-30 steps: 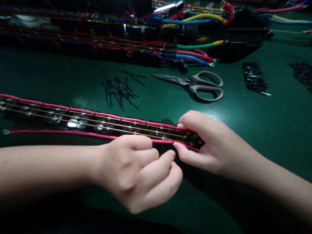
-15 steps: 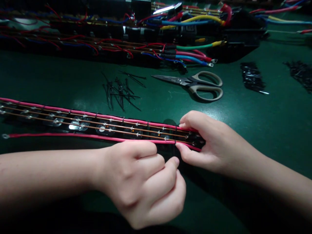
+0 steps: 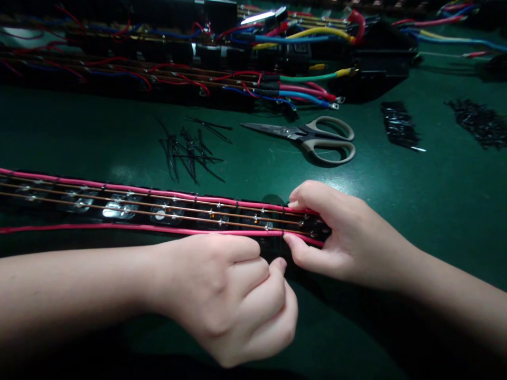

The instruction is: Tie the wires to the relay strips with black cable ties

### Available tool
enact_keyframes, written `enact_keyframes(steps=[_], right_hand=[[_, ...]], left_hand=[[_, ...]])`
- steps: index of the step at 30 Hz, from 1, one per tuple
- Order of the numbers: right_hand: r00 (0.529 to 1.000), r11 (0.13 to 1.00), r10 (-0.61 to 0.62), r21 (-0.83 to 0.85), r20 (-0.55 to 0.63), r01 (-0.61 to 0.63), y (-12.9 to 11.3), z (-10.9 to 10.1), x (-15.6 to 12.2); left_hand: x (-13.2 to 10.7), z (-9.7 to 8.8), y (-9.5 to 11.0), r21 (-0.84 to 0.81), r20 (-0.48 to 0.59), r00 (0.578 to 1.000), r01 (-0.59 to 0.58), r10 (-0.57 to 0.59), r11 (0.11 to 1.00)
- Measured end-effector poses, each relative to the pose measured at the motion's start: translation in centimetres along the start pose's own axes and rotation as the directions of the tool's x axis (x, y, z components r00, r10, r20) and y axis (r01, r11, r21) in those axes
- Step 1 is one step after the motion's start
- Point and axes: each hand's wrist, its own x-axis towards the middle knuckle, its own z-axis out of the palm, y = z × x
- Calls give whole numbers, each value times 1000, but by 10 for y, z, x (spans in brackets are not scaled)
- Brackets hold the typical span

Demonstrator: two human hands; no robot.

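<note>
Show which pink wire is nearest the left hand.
The lower pink wire, beside the left hand; the upper pink wire follows the far edge of the black strip.

Long black strip assembly point(image 3: 194, 207): striped lengthwise by thin copper-brown rods point(image 3: 198, 219), pinkish-red insulated cables point(image 3: 119, 227) along both edges. Beyond strip: thin black plastic ties point(image 3: 190, 140), grey-handled steel scissors point(image 3: 297, 133), thick green cable point(image 3: 309, 78), yellow tip. Under strip: dark green tabletop point(image 3: 435, 206).

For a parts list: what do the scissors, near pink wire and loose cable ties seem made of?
Scissors: blades probably steel, grey with metallic sheen; handles likely plastic, dull beige and dark.
Near pink wire: probably plastic-coated, its skin smooth and slightly glossy; core hidden.
Loose cable ties: apparently plastic, thin, black, faintly shiny.
</note>
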Motion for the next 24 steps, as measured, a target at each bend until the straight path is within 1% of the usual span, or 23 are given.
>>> enact_keyframes(steps=[5,9,11,15,18,21,24], right_hand=[[999,1000,25,9,28,-25,-1,-1,1],[997,999,50,9,62,-50,-3,-2,3],[997,999,50,10,57,-50,-2,-2,3],[996,999,46,23,72,-48,-2,-2,4],[995,998,56,23,79,-58,-2,-3,5],[996,998,47,33,74,-49,-2,-3,5],[997,998,46,42,67,-49,-1,-3,4]], left_hand=[[2,0,0,16,68,997,33,-34,999],[2,0,0,16,92,995,32,-34,999],[1,1,1,7,63,997,45,-46,999],[-2,3,2,-23,-55,993,101,-103,995],[-4,2,1,-41,-88,988,124,-127,991],[-2,3,0,-49,-48,994,94,-96,994],[0,4,-1,-68,34,996,89,-87,994]])
